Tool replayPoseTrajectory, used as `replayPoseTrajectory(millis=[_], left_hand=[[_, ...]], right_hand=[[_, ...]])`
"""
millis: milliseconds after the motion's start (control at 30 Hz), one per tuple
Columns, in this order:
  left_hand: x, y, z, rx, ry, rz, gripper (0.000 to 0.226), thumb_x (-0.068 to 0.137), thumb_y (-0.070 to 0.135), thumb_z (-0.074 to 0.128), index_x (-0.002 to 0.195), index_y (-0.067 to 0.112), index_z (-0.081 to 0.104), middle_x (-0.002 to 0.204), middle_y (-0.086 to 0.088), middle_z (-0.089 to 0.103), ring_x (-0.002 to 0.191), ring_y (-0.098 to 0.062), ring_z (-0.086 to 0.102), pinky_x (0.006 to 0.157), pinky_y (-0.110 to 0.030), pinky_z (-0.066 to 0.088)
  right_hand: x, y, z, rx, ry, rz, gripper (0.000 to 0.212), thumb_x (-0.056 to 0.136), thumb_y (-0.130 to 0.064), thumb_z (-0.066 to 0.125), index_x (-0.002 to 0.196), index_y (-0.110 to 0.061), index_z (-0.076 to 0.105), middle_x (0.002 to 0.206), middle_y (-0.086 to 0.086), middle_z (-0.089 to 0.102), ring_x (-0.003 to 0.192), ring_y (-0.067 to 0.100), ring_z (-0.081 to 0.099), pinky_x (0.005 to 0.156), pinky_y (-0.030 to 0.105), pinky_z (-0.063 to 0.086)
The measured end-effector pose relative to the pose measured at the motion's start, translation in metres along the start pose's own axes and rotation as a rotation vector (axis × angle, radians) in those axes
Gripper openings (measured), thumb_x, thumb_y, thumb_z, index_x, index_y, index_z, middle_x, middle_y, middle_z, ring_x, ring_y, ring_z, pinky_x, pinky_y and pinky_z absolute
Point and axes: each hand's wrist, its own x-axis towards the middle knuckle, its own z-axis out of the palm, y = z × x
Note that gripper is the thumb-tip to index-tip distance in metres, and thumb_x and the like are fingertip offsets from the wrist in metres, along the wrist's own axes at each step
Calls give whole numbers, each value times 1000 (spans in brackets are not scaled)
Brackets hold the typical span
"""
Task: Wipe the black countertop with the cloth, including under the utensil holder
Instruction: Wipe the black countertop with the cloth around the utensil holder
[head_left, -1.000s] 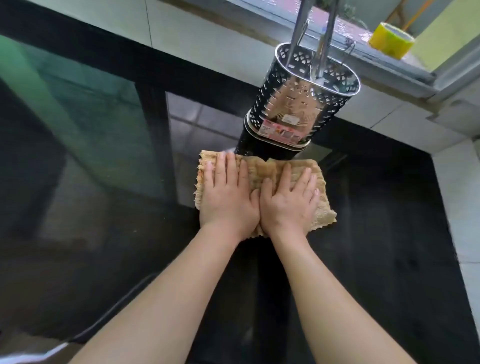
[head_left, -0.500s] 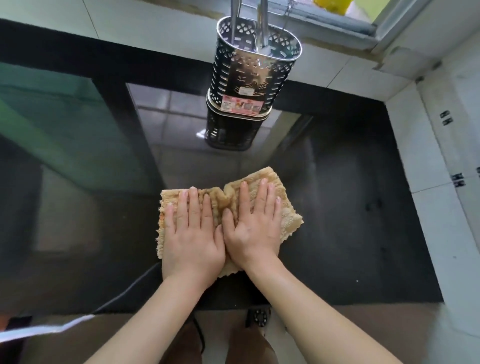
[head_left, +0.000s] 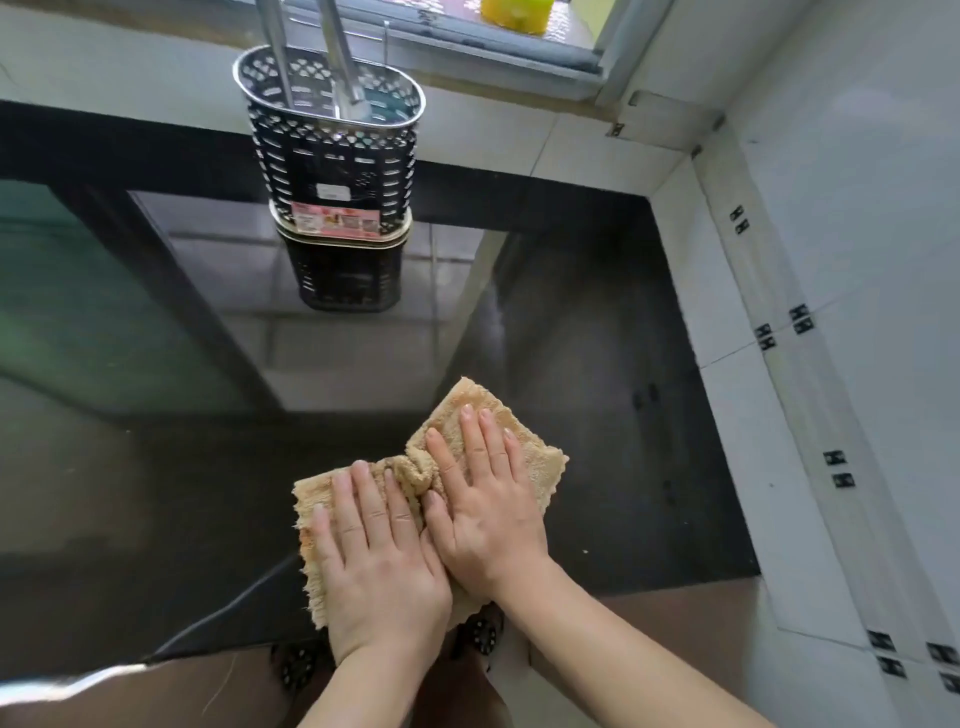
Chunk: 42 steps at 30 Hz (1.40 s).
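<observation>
A tan, fluffy cloth (head_left: 535, 457) lies bunched in the middle on the glossy black countertop (head_left: 613, 374), close to its front edge. My left hand (head_left: 379, 561) presses flat on the cloth's left half. My right hand (head_left: 488, 499) presses flat on its right half, fingers spread, thumbs nearly touching. The perforated metal utensil holder (head_left: 332, 156) stands upright at the back of the counter, well beyond the cloth, with metal handles sticking out of it. Its reflection shows in the counter below it.
White tiled wall (head_left: 831, 260) bounds the counter on the right and behind. A window sill (head_left: 467, 36) with a yellow object (head_left: 514, 10) runs along the back. The counter's front edge (head_left: 675, 584) is just under my wrists; dark slippers (head_left: 298, 665) show on the floor.
Both hands have dragged the cloth toward me, from right against the utensil holder to the counter's front edge. The cloth has bunched between my hands and its right half has turned.
</observation>
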Motion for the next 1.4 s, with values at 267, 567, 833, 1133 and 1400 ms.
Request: replayPoseTrajectory(millis=[267, 567, 833, 1133, 1400], left_hand=[[1, 116, 37, -52, -64, 162, 67, 97, 35, 30, 152, -3, 34, 164, -28, 20, 155, -44, 15, 124, -63, 11], [10, 194, 61, -25, -70, 457, 65, 101, 41, 29, 152, 2, 37, 165, -23, 23, 155, -42, 14, 123, -60, 10], [13, 175, 57, 17, -77, 509, 63, 105, 42, 22, 154, 3, 31, 166, -21, 18, 156, -37, -4, 125, -57, 2], [39, 102, 31, -70, 20, 256, 63, 97, 36, 32, 149, 1, 42, 162, -24, 30, 153, -37, 27, 122, -56, 16], [96, 18, 0, -81, 75, 82, 66, 98, 37, 28, 151, -1, 36, 164, -26, 24, 155, -40, 21, 124, -58, 16]], right_hand=[[-45, 122, -15, -10, 4, 193, 61, 99, -50, 22, 158, -36, 15, 168, 4, -1, 154, 19, -11, 124, 50, 4], [-95, 192, -14, -57, 152, 583, 66, 98, -57, 15, 159, -31, 14, 167, 9, 8, 155, 26, 4, 124, 47, 6], [-96, 162, -4, -87, 167, 810, 78, 96, -62, 15, 156, -13, 28, 161, 26, 20, 149, 42, 20, 121, 58, 19], [-34, 82, 2, -85, 144, 854, 91, 90, -68, 20, 155, -3, 26, 158, 35, 19, 149, 48, 15, 120, 59, 16], [63, 1, -12, -27, 52, 657, 89, 91, -70, 9, 156, -12, -11, 162, 25, -15, 150, 36, -20, 123, 51, -9]])
